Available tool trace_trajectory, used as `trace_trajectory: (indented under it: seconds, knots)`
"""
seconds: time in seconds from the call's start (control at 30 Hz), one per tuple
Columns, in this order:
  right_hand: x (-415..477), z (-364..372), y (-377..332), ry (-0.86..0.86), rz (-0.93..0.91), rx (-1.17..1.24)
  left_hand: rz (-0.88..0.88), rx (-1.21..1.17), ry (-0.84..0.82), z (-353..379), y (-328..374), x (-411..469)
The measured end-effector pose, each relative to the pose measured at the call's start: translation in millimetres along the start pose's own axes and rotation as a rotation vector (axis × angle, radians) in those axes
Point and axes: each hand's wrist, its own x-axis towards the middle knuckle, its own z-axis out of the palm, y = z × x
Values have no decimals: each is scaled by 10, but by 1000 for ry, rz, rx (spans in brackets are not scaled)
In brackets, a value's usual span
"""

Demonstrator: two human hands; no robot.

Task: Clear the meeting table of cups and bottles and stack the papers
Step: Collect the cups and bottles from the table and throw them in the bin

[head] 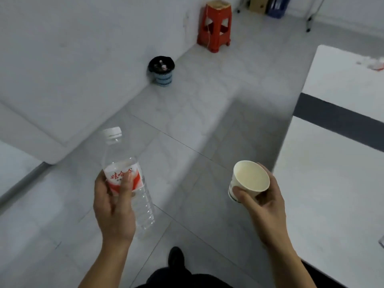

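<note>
Over the floor, my left hand grips a bottle at 8 o'clock, my right hand a cup at 4; next, I judge, carry both to the bin at 11.

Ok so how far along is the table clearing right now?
Partway. The left hand grips a plastic bottle and the right hand holds a paper cup, both off the table. Neither has reached the bin by the wall. Some litter lies at the table's far end; no stacked papers show.
</note>
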Motion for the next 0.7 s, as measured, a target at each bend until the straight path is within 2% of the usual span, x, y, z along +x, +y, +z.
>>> trace_trajectory:
  seconds: [0.2,0.4,0.53,0.7]
  knots:
    - [629,819,-293,-43,-64,-66,39,20,-29,2,27,1131]
    - [1571,1331,-175,5,-20,-64,90,-2,-109,639,-121,2277]
    - [2559,1775,-140,24,12,-8,94,-7,-87,1198,-174,3137]
    - [4024,2416,-526,-79,9,44,136,13,-42,1760,125,4313]
